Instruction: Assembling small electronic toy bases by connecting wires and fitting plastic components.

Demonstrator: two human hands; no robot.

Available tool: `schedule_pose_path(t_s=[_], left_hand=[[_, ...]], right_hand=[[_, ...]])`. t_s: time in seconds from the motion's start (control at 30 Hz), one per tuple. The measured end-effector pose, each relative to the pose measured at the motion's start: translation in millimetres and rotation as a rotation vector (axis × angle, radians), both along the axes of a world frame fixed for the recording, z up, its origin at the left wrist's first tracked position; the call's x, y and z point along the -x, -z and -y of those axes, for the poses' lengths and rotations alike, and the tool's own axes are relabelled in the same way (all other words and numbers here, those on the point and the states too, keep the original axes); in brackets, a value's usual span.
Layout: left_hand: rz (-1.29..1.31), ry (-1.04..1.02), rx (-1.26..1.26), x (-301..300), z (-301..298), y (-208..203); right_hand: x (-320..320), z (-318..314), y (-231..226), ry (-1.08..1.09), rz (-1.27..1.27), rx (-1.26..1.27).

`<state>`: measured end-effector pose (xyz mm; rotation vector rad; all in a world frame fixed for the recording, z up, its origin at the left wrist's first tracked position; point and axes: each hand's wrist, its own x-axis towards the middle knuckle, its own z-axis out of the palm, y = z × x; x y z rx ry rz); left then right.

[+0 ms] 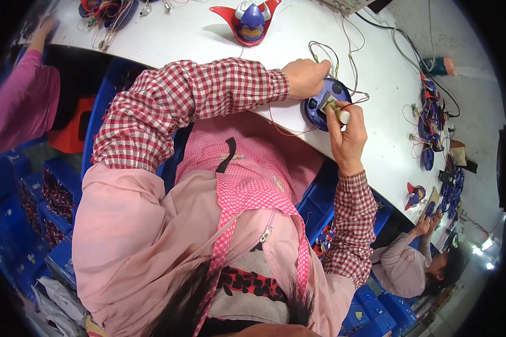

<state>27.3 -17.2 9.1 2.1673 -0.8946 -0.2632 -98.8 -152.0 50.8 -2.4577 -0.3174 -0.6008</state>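
A round purple toy part (319, 108) rests at the near edge of the white table, with a pale rectangular piece and thin wires on its upper face. My left hand (306, 77) is closed at its upper left rim, beside a loop of wires (315, 46); what its fingers pinch is hidden. Over the right side of the part, my right hand (348, 137) grips a small thing with a white rounded end (344, 117). Red and dark wires (354, 73) run from the part toward the back of the table.
A red and purple horned toy (252, 25) stands on the white table (219, 50). Wired purple parts lie at the far left and in a row (430, 123) at right. Co-workers sit on both sides. Blue crates (17, 224) stand at left; a grey box (343, 4) is behind.
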Motion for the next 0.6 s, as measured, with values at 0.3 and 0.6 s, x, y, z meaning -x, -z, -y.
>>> schedule_pose_path(t_s=[0.3,0.6], left_hand=[[-0.014,0.015,-0.012,-3,-6,-8],[0.367,0.015,-0.075,-21,-149,-43]], right_hand=[[-11,9,0,0.033,-0.257,-0.195],[29,0,-10,0.255,0.116,-0.346]])
